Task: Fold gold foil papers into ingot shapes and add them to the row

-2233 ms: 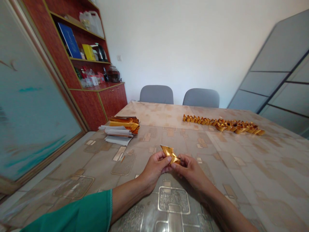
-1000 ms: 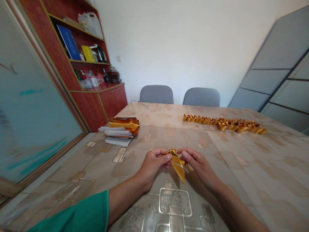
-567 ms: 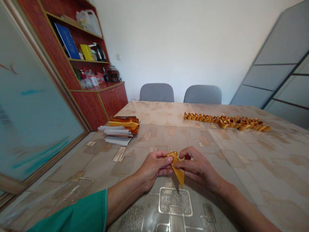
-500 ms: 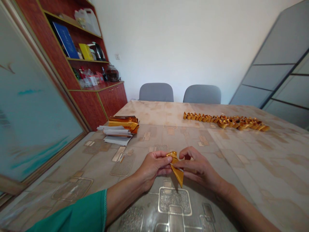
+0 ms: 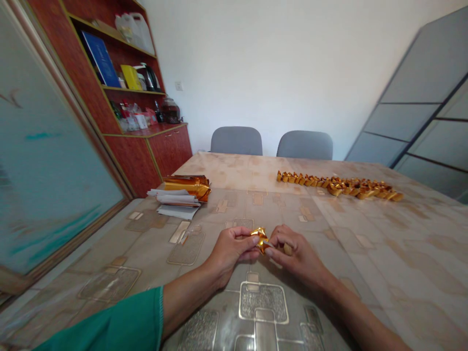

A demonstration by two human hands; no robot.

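Observation:
Between my two hands, just above the table, is a partly folded piece of shiny gold foil paper (image 5: pixel 260 235). My left hand (image 5: pixel 234 248) pinches its left side between thumb and fingers. On the other side my right hand (image 5: pixel 296 251) has thumb and forefinger closed on the foil's lower right edge, with the other fingers curled. The fingers hide part of the foil. Folded gold foil pieces (image 5: pixel 340 185) lie in rows at the far right of the table.
Left of centre lies a stack of gold foil sheets (image 5: pixel 186 184), with white-backed paper sheets (image 5: pixel 177 200) in front. The table (image 5: pixel 146 273) has a patterned cover. Two grey chairs (image 5: pixel 236 140) stand behind it. A red-brown cabinet (image 5: pixel 171 146) is at the back left.
The foil's long pointed lower tip, which hung down before, is now folded up out of sight. My right hand has turned and closed its fingers on that edge. My left hand stays put.

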